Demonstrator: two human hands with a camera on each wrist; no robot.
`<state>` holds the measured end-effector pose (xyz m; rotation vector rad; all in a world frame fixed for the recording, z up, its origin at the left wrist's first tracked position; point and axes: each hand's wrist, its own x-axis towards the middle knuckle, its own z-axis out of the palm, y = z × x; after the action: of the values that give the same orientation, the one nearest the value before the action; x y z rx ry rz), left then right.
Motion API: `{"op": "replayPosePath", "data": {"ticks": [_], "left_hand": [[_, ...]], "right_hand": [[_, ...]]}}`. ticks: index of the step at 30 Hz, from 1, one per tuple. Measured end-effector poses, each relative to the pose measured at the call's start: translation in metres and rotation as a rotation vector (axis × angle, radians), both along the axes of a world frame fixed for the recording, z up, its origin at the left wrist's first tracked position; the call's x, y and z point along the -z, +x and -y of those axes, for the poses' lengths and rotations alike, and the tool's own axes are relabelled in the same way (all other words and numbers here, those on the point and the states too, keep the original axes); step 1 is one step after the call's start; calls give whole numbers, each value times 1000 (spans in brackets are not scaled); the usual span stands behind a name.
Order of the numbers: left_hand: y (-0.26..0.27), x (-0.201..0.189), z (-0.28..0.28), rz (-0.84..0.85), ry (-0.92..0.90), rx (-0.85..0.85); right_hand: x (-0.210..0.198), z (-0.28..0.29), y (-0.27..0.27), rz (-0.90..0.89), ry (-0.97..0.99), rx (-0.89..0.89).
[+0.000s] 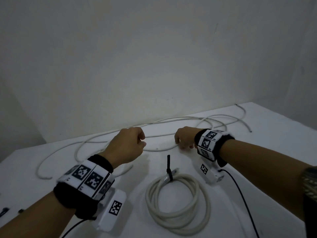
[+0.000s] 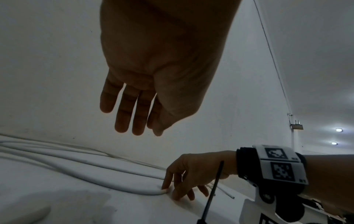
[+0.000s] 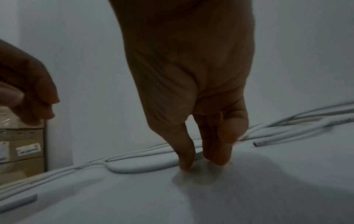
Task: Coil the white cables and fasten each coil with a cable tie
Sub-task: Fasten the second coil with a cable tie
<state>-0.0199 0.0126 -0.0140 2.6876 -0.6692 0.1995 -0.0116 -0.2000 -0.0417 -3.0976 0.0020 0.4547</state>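
Note:
A long loose white cable (image 1: 159,149) sprawls in wide loops across the white table (image 1: 274,152). My right hand (image 1: 182,143) is down on its near bend. Thumb and fingertips (image 3: 216,151) straddle the cable (image 3: 143,166) and pinch it against the table. My left hand (image 1: 130,145) hovers just left of that bend with relaxed fingers (image 2: 138,121) and holds nothing. Nearer to me lies a finished coil of white cable (image 1: 178,203), fastened with a black cable tie (image 1: 169,167) whose tail sticks up.
The table's back edge meets a bare wall (image 1: 154,66). A cut cable end (image 1: 249,130) lies at the far right. Small black pieces (image 1: 4,211) lie at the table's near left edge. Cardboard boxes (image 3: 21,144) stand beyond the table's left side.

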Motion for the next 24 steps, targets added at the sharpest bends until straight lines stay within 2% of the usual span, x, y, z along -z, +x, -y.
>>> {"op": "replayPosePath", "data": {"ticks": [5, 8, 11, 17, 21, 24], "left_hand": [[1, 4, 3, -17, 16, 3], [-3, -1, 2, 1, -1, 17], [-7, -9, -1, 25, -36, 17], [-19, -37, -7, 152, -174, -39], [-26, -60, -8, 243, -326, -82], [-33, -77, -2, 169, -385, -38]], "right_hand": [[9, -1, 2, 93, -26, -75], [-5, 1, -5, 261, 67, -68], [-32, 5, -13, 500, 203, -59], [-103, 4, -39, 860, 312, -65], [-142, -2, -70, 1017, 405, -108], [-166, -8, -92, 1088, 483, -143]]}}
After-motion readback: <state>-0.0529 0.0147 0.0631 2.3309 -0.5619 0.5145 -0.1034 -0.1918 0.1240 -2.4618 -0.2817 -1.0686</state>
